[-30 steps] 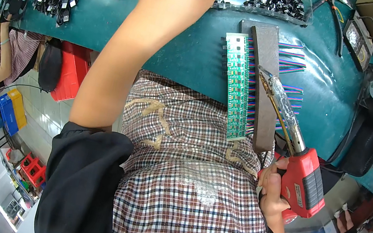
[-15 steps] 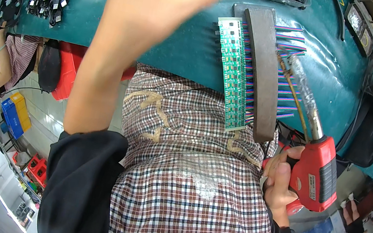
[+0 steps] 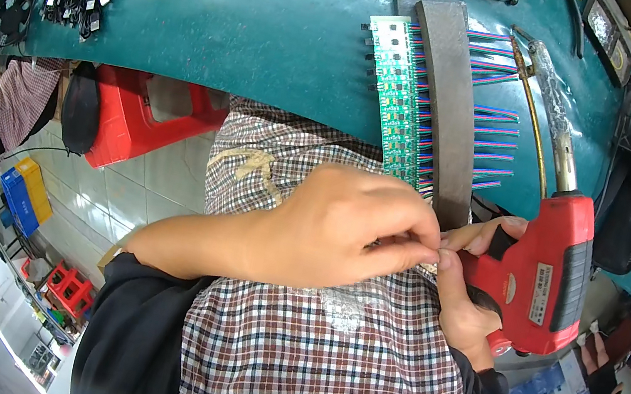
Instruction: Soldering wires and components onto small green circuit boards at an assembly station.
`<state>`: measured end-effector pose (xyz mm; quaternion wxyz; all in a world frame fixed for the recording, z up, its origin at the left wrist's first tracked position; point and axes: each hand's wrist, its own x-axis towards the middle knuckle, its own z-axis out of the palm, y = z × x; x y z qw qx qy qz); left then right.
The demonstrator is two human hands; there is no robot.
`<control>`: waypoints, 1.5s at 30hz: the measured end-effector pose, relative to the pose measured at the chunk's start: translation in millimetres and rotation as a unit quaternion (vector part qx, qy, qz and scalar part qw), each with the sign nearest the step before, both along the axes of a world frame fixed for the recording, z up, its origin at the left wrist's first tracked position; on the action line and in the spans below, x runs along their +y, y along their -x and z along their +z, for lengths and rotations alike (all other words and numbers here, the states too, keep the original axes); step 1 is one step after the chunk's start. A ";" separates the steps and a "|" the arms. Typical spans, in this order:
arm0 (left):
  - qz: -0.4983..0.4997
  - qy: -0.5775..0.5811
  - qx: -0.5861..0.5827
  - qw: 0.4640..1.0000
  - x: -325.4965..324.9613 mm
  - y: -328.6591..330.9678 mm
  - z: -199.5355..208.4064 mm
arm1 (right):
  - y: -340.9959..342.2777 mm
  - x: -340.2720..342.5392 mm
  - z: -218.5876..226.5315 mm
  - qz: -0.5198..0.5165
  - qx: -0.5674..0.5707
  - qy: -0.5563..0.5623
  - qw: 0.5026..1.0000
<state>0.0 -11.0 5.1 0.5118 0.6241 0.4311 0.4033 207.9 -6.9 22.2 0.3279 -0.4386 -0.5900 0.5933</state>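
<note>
1. Left hand: moved from over the counter to the right's thumb; fingers pinched, contents unclear.
2. Right hand: fingers grasping red soldering gun.
3. Green circuit board: beside brown bar.

We note: soldering gun red and black, three o'clock; circuit board green, one o'clock; surface teal, twelve o'clock; apron checked brown, white, navy.

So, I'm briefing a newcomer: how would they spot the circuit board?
At the green table, find the grey-brown bar lying across coloured wires. The circuit board runs along the bar's left side. Unlike the plain bar, it is bright green and dotted with small components.
</note>
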 end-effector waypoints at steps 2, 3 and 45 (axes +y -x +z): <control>0.035 -0.065 0.004 0.997 -3.9 -6.1 -6.5 | 1.7 0.4 -0.7 -0.009 0.003 -0.001 1.000; 0.069 -0.130 0.008 0.989 -5.9 -8.9 -9.2 | 2.9 0.6 -0.8 -0.023 0.013 -0.003 1.000; 0.239 -0.075 0.157 0.955 18.6 35.4 -44.6 | -48.0 -22.5 -7.4 0.111 -0.248 -0.054 0.961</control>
